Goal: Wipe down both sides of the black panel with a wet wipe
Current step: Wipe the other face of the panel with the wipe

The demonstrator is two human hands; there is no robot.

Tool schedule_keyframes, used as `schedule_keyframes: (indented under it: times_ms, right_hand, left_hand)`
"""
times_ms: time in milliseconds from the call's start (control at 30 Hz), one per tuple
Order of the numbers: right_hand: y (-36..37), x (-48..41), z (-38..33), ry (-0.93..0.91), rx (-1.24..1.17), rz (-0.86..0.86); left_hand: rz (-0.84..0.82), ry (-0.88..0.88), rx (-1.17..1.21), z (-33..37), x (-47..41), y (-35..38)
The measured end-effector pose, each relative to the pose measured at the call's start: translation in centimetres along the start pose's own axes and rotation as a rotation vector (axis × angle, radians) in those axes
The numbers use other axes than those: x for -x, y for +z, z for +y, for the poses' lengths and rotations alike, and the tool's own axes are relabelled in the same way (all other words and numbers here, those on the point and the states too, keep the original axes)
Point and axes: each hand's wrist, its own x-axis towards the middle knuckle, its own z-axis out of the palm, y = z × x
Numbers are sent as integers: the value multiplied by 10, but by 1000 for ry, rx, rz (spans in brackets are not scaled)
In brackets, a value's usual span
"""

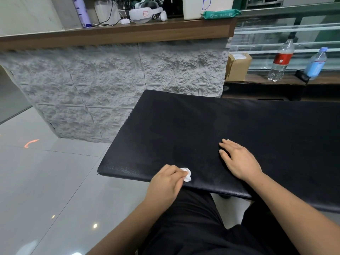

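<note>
A large black panel lies flat in front of me, its near edge over my lap. My left hand grips a small bunched white wet wipe and holds it against the panel near its front left edge. My right hand lies flat on the panel to the right of the wipe, fingers straight and spread, palm down. The panel's underside is hidden.
A grey rough stone-faced counter with a wooden top stands behind the panel. A green wipes pack lies on that top. Two water bottles and a cardboard box stand on a ledge at the right. Glossy tiled floor spreads to the left.
</note>
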Motion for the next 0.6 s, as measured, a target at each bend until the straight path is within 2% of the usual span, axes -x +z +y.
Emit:
schedule_keyframes:
  times_ms: [600]
  right_hand:
    - [-2, 2, -2, 12, 1, 12]
  left_hand:
    - [155, -555, -230, -104, -5, -50]
